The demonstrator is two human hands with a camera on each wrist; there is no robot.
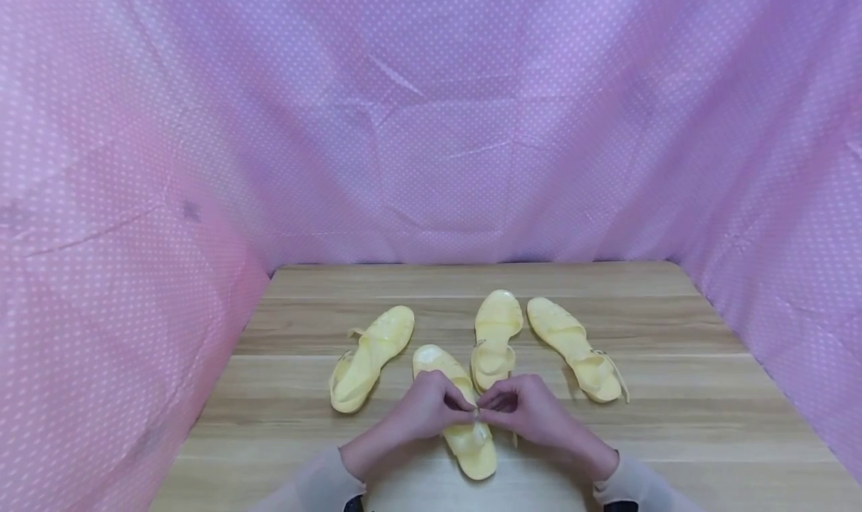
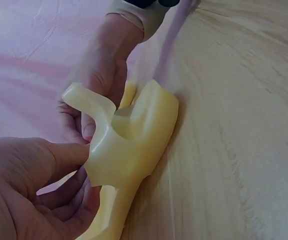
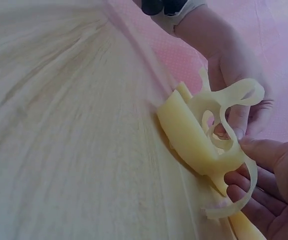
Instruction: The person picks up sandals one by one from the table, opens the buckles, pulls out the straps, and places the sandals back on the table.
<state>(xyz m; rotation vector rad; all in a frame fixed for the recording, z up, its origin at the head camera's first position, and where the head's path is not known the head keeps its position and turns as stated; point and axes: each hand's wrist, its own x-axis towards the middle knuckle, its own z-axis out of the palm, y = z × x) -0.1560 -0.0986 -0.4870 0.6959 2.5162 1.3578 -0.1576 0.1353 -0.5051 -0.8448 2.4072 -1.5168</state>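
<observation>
A pale yellow flat sandal lies sole-down on the wooden table, toe pointing away and slightly left. Over its heel half the two hands meet, fingertips almost together. My left hand pinches the ankle strap between thumb and fingers from the left side. From the right, my right hand also pinches the strap, thumb and forefinger at its edge. A loose strap end hangs curled down beside the right fingers in the right wrist view. The fastening itself is hidden by the fingertips.
Three more yellow sandals lie on the table: one at the left, one just behind the hands, one at the right. Pink dotted cloth hangs around the table's back and sides.
</observation>
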